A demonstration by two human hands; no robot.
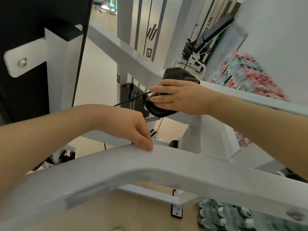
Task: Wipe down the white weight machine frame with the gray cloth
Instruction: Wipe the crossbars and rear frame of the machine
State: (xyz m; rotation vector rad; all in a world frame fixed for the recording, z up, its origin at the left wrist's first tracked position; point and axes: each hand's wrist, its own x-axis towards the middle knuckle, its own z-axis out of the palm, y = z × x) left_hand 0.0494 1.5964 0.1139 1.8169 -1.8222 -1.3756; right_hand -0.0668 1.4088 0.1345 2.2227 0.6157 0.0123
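Observation:
The white weight machine frame (166,165) crosses the view as two thick bent bars, one near and one farther back. My right hand (178,97) presses the dark gray cloth (179,75) flat against the bend of the farther bar, fingers spread over the cloth and pointing left. The cloth wraps over the bar's top and hangs below my palm. My left hand (133,130) rests on the upper edge of the near bar, fingers curled down onto it, holding nothing.
A black weight stack (131,95) with a cable sits behind the bars. A black pad (21,47) on a white bracket fills the left. Packs of bottled water (240,77) are stacked at right and below. A bench stands by the back wall.

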